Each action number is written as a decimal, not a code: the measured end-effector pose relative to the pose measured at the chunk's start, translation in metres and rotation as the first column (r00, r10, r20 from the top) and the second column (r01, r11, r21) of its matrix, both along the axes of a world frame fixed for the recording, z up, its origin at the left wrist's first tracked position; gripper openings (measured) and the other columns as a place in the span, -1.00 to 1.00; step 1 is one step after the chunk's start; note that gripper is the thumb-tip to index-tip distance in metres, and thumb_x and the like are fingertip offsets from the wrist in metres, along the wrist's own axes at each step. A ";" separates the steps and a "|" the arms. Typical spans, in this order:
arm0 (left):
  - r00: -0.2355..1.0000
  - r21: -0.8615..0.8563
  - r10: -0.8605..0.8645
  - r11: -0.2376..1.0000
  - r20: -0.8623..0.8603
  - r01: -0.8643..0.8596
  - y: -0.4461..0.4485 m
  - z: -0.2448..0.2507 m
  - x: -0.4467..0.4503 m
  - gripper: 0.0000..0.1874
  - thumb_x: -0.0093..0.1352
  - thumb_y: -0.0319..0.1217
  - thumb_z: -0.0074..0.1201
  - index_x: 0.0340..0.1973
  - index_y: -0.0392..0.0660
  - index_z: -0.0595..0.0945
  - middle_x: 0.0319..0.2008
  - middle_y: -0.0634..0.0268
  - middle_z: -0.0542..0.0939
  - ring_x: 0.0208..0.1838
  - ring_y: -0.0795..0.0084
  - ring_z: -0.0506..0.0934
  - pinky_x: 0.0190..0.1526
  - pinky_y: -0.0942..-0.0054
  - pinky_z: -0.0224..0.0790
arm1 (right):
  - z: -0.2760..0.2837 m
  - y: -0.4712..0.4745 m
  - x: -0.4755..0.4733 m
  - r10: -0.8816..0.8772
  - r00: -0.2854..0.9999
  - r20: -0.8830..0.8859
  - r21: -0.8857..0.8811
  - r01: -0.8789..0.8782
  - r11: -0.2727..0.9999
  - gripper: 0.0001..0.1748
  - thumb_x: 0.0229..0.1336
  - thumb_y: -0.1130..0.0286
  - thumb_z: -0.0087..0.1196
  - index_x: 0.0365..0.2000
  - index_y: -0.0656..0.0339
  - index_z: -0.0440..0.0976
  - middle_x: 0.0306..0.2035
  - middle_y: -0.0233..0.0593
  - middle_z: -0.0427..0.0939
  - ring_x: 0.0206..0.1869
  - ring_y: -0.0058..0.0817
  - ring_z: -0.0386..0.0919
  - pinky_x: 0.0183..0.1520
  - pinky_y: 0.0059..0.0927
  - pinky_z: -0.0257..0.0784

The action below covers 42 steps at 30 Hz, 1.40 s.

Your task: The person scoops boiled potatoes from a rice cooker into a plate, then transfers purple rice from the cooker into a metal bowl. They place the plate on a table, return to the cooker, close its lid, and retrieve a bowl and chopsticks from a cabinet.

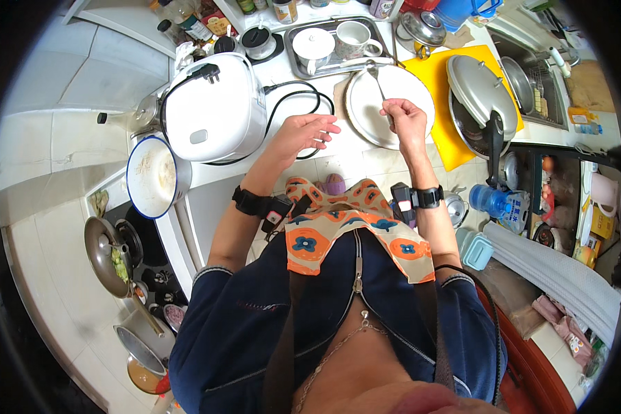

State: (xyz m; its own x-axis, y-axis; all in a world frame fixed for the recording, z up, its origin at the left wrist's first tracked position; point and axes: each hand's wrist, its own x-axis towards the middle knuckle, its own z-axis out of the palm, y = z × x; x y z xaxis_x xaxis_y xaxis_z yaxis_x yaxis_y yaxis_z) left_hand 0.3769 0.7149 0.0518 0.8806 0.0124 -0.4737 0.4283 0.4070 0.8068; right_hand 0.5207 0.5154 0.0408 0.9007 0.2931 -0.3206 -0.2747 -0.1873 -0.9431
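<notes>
My right hand grips the handle of a metal fork or spoon, whose head points away from me over a large white round plate or lid; which of these it is, I cannot tell. My left hand holds nothing, its fingers apart, above the black power cord near the white rice cooker. The cord's plug rests on the cooker's top. Beyond the plate, a metal tray bears a lidded white cup and a patterned mug.
A yellow cutting board lies at the right, under a pan with a tilted metal lid. A blue-rimmed enamel pot stands left of the cooker. Further left, a wok holds green food. The sink is far right.
</notes>
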 end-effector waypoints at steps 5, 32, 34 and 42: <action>1.000 -0.087 0.009 0.996 -0.027 -0.011 -0.002 -0.012 -0.007 -0.65 0.45 -0.34 -0.09 0.06 -0.30 0.50 -0.14 0.20 0.62 -0.23 0.58 0.52 -0.16 0.57 0.42 | -0.038 0.047 0.036 0.181 0.979 0.096 -0.239 -0.154 0.959 -0.86 0.03 0.40 0.14 -0.47 0.28 0.58 -0.56 -0.41 0.58 -0.64 -0.73 0.37 -0.60 -0.66 0.27; 0.978 0.004 0.113 0.994 -0.178 -0.114 0.012 -0.013 -0.048 -0.66 0.46 -0.32 -0.13 0.03 -0.25 0.53 -0.17 0.26 0.61 -0.23 0.58 0.50 -0.16 0.56 0.40 | -0.093 0.050 0.234 0.662 0.717 0.217 -0.940 -0.030 0.341 -0.65 0.02 0.32 -0.06 -0.27 0.32 0.59 -0.20 0.14 0.59 -0.06 0.01 0.55 -0.02 -0.13 0.47; 0.979 0.005 0.100 0.995 -0.178 -0.100 0.009 -0.010 -0.046 -0.66 0.46 -0.32 -0.13 0.04 -0.25 0.53 -0.17 0.25 0.61 -0.22 0.58 0.49 -0.15 0.56 0.40 | -0.098 0.043 0.237 0.701 0.674 0.232 -0.943 -0.020 0.332 -0.65 0.04 0.33 -0.09 -0.27 0.33 0.57 -0.21 0.13 0.59 -0.08 0.01 0.55 -0.03 -0.12 0.47; 0.989 -0.067 -0.036 0.997 -0.140 0.027 -0.016 -0.023 -0.021 -0.61 0.47 -0.31 -0.12 0.11 -0.31 0.44 -0.07 0.15 0.57 -0.10 0.49 0.51 -0.07 0.51 0.42 | -0.103 0.044 0.235 0.484 0.756 0.441 -0.839 0.156 0.521 -0.70 0.10 0.32 -0.07 -0.21 0.22 0.51 -0.16 0.18 0.55 -0.14 0.04 0.56 -0.11 -0.05 0.48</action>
